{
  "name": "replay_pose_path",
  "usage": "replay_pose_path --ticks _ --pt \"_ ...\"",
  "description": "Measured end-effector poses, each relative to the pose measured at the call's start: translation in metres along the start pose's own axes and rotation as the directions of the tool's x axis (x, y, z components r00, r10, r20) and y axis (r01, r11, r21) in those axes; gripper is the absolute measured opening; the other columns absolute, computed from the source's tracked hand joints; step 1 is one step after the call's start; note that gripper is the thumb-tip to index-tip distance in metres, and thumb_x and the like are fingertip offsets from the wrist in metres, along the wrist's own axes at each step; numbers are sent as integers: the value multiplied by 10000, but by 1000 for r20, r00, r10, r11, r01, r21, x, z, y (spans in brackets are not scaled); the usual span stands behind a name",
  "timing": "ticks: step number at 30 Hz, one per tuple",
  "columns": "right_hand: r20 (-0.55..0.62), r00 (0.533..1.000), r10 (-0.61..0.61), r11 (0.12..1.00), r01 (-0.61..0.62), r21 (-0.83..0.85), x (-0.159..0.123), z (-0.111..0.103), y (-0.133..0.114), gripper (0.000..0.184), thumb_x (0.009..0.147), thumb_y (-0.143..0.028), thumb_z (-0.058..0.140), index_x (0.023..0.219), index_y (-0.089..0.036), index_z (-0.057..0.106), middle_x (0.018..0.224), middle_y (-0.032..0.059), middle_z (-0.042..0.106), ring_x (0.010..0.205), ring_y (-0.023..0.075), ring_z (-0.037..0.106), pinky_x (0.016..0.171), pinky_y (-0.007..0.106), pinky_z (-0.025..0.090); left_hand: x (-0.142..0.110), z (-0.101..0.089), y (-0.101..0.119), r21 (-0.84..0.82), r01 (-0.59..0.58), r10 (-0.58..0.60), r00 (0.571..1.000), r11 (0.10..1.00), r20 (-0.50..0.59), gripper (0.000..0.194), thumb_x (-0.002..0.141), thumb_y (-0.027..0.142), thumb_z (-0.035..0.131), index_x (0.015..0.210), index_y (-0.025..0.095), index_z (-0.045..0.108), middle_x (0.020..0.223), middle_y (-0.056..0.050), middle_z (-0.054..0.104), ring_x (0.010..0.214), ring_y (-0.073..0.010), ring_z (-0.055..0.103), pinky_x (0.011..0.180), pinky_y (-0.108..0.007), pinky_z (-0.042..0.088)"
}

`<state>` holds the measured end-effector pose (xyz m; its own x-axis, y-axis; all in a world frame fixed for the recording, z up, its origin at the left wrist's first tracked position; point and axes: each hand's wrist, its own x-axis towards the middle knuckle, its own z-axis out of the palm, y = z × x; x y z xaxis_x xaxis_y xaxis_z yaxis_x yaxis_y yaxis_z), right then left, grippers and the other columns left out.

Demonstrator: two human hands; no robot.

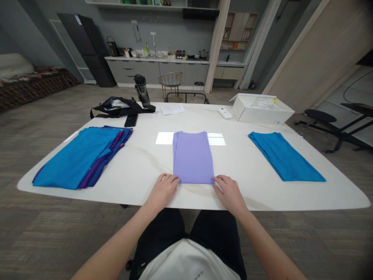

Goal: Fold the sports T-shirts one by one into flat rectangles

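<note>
A folded lilac cloth (pixel 192 156) lies lengthwise at the middle of the white table (pixel 140 171). My left hand (pixel 163 188) rests at its near left corner, fingertips pinched on the cloth's edge. My right hand (pixel 229 190) sits at the near right corner, fingers curled onto that edge. Both hands lie low on the tabletop near the front rim.
A stack of blue and purple cloths (pixel 83 156) lies at the left, a single folded blue cloth (pixel 284 155) at the right. Farther back are a black bag (pixel 118 107), a dark bottle (pixel 142 90), a paper sheet (pixel 173 109), a white remote (pixel 225 113) and an open white box (pixel 260 109).
</note>
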<state>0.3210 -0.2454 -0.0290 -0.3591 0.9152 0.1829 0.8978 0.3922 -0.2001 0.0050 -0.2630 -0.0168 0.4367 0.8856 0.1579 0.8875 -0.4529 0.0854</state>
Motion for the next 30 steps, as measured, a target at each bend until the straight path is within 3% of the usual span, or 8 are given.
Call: replay_pose_path --ticks 4,9,13,17,19,22,26,30 --pt "-8 1000 -27 998 27 -49 10 -2 -8 259 1043 -277 470 1124 -242 714 1124 106 679 1031 256 628 886 410 455 11 -2 -7 54 -23 22 999 998 25 287 959 98 460 1139 219 648 1106 -92 712 1052 -263 642 969 -468 444" --pt "43 996 -76 995 79 -63 9 -5 -10 269 1059 -232 414 1026 -202 680 999 96 672 959 250 627 851 405 450 9 -5 -6 11 -56 55 997 998 58 247 946 86 480 1071 216 648 1057 -86 706 1020 -253 643 933 -429 455" --pt "129 981 -145 989 138 60 -9 -17 -9 257 1046 -214 418 981 -222 666 956 77 678 913 237 638 812 385 475 -9 -18 4 -95 -110 121 985 989 119 243 958 111 474 1050 230 664 1001 -60 708 945 -228 657 872 -397 482" --pt "185 973 -136 964 87 251 -7 -32 -4 199 1018 -309 495 1006 -259 687 969 50 711 857 208 666 779 346 504 -3 -32 -4 -262 -72 93 993 962 69 253 1001 265 494 1179 263 673 1088 -49 723 986 -208 674 897 -368 504" --pt "181 981 -72 953 14 302 15 -37 3 225 1000 -361 512 1054 -262 707 980 46 729 834 200 676 753 326 513 19 -37 -23 -310 -10 30 998 951 60 283 1004 309 488 1208 254 676 1126 -53 725 1006 -204 679 903 -343 515" --pt "158 987 24 956 -69 284 69 -40 19 277 982 -389 515 1055 -246 740 967 42 750 835 198 686 751 311 508 75 -38 -62 -257 139 -106 985 956 137 294 977 343 512 1184 240 693 1114 -57 729 993 -222 687 860 -332 521" --pt "216 961 170 961 -210 180 157 -33 45 257 933 -398 610 1046 -236 775 986 56 767 907 218 696 784 296 494 157 -29 -114 -216 358 -291 912 908 288 448 905 500 611 1260 231 656 1237 -76 706 1070 -246 684 874 -314 516" --pt "236 896 376 895 -418 158 227 -12 69 430 855 -501 717 1119 -164 759 1047 109 756 935 238 695 759 288 491 217 -13 -140 -102 485 -415 824 869 386 762 813 650 664 1373 142 568 1418 -198 593 1223 -316 631 937 -342 504"
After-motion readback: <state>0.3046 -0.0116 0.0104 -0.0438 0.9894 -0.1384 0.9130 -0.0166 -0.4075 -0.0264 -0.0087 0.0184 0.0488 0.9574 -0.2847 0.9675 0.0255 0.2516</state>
